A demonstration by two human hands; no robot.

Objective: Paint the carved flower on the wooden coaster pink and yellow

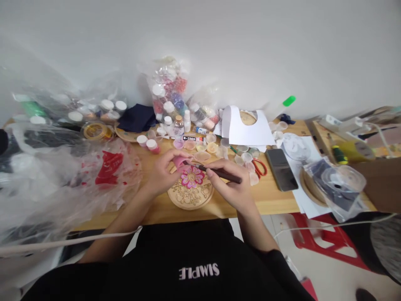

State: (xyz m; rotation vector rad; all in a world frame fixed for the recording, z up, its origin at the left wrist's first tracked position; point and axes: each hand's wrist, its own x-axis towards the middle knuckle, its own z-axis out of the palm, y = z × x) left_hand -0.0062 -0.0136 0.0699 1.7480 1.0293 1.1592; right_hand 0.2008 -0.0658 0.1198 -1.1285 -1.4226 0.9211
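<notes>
My left hand [167,171] is closed on a small cup [179,161] of pink paint, tilted above the work. In my right hand [231,184] is a dark-handled paintbrush [224,174], its tip at the cup's mouth. Below both hands lies a round wooden disc [191,201] with raised gold floral outlines. Its large flower [192,177] is coloured pink and lilac, while the lower leaves show bare wood tone. My left hand hides part of the disc's upper left edge.
Several small plastic paint cups [212,147] stand behind the disc, near a B-7000 glue tube [189,139]. Orange-handled scissors [260,168] and a phone [282,169] lie to the right. Crumpled plastic bags [72,179] cover the left. White-capped bottles [152,145] stand behind my left hand.
</notes>
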